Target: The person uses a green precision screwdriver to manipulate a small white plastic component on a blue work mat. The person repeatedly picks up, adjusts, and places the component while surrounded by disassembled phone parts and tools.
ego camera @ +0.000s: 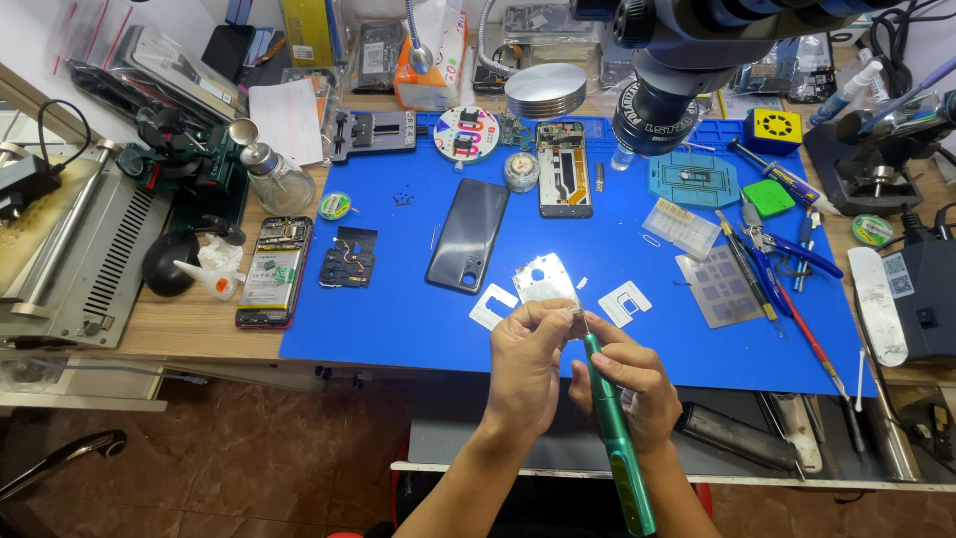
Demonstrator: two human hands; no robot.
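Note:
My left hand pinches a small silvery metal plate and holds it up over the near edge of the blue work mat. My right hand grips a green pen-shaped screwdriver, and its thin tip touches the plate's lower right corner by my left fingers. On the mat beyond lie a dark phone back cover and an opened phone frame. Small white pieces lie on the mat beside the plate.
A microscope head hangs over the mat's far right. Tweezers, blue-handled pliers and stencils lie on the right. An opened phone, a black board, a glass bottle and a press machine stand on the left.

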